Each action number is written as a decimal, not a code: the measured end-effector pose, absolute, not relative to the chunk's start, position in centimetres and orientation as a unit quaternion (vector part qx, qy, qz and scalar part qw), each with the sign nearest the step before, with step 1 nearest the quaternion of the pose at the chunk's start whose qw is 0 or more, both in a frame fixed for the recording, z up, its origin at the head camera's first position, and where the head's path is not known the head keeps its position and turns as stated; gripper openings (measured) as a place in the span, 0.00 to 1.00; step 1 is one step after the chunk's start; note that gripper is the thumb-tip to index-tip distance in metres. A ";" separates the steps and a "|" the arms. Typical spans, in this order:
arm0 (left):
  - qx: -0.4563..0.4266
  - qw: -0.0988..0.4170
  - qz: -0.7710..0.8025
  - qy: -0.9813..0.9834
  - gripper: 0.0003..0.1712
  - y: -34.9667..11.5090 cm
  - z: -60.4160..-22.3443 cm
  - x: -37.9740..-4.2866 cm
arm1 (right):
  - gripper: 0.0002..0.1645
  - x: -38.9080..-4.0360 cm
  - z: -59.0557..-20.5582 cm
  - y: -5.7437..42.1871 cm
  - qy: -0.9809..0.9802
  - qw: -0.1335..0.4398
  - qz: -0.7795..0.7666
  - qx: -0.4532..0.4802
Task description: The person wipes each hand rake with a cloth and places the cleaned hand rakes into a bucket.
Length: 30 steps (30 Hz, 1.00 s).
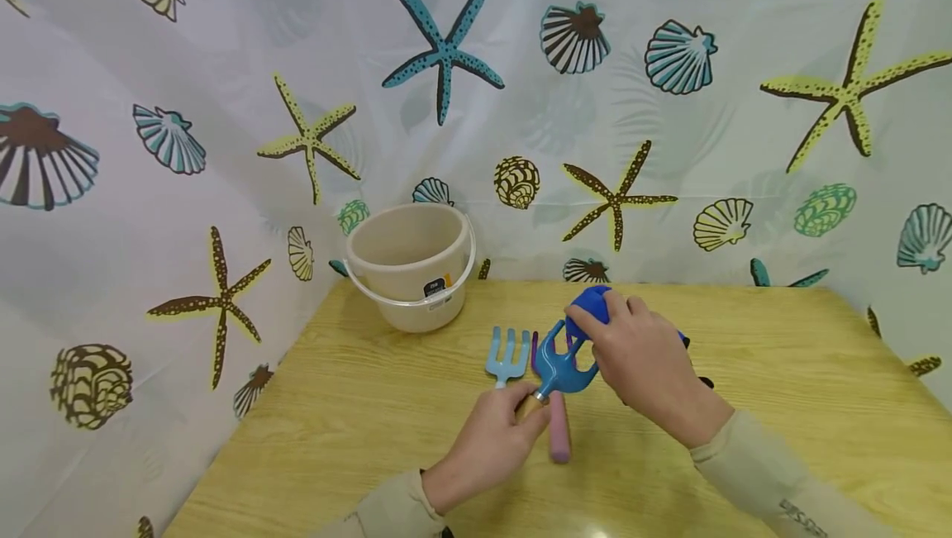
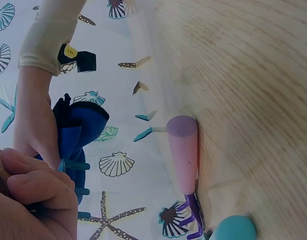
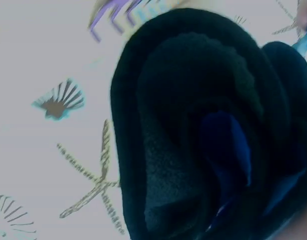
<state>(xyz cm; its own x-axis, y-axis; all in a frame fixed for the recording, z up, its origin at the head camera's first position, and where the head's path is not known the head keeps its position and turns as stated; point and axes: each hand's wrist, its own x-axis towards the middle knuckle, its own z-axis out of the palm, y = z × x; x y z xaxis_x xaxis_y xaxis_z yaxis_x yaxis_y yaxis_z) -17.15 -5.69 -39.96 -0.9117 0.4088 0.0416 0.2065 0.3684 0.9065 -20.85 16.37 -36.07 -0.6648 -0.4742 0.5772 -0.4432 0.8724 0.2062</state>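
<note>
My left hand grips a blue hand fork by its wooden handle, its tines pointing up and away. In my right hand is a bunched blue cloth, pinched between thumb and fingers at the fork's tines. Whether cloth and tines touch is hard to tell. The right wrist view shows the cloth's thick black edging and dark folds; the left wrist view also shows the cloth hanging from the right hand. Below the held fork lies a purple hand fork with a pink handle, partly hidden.
A light blue hand fork lies left of the purple one, its handle hidden behind my left hand. A beige bucket with a white handle stands at the table's back left. A shell-patterned curtain surrounds the wooden table.
</note>
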 end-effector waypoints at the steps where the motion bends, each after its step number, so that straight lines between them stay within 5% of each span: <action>1: 0.188 0.097 0.532 0.820 0.07 -5.7 -40.0 -17.1 | 0.31 -20.9 -35.9 16.7 -0.913 0.325 -0.014 0.245; 11: 0.189 0.086 0.541 0.815 0.12 -5.8 -39.9 -17.4 | 0.35 -18.8 -34.8 16.1 -0.903 0.246 0.033 0.352; 18: 0.178 0.091 0.547 0.813 0.10 -5.7 -39.8 -17.2 | 0.35 -19.6 -35.3 16.2 -0.918 0.231 -0.012 0.323; 30: 0.149 0.087 0.566 0.806 0.10 -5.8 -39.5 -17.8 | 0.35 -18.6 -36.1 15.9 -0.879 0.312 -0.046 0.358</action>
<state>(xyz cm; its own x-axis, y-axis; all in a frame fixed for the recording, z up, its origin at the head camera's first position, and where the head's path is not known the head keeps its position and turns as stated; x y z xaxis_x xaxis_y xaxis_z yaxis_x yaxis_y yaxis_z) -17.78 -5.77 -39.50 -0.9401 0.3396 0.0282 0.1420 0.3153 0.9383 -18.61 15.90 -36.11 -0.5478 -0.6586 0.5159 -0.6011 0.7387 0.3048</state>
